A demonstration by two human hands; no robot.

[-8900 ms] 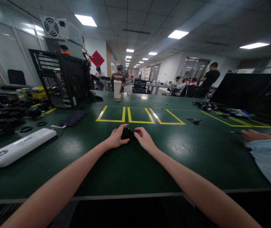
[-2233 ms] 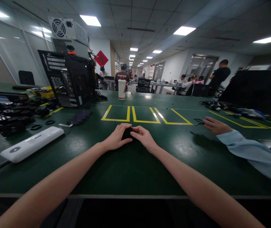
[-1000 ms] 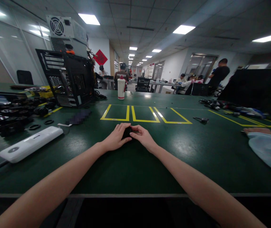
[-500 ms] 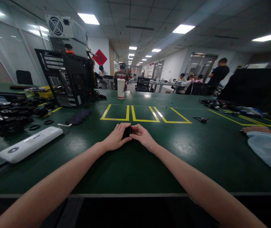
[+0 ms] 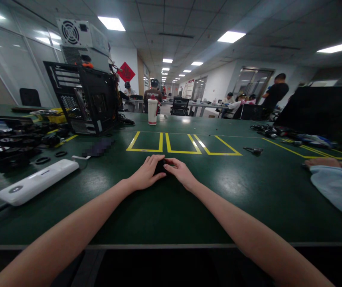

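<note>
Near the yellow tape outlines [image 5: 183, 152] on the green tabletop [image 5: 173, 223], the left hand [image 5: 145, 174] has its grip closed around a small black object [image 5: 159, 167], mostly hidden within it, so its kind is unclear. The right hand [image 5: 183, 175] meets the object's right end; whether that grip pinches it I cannot tell. Farther left, a dark item [image 5: 98, 147] is pixelated; at the right edge, a co-worker's sleeve [image 5: 335, 189] is cut off.

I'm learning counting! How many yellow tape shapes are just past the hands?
3: left shape beyond the left hand, middle shape beyond the right hand, right shape farther right. None looks hidden.
</note>
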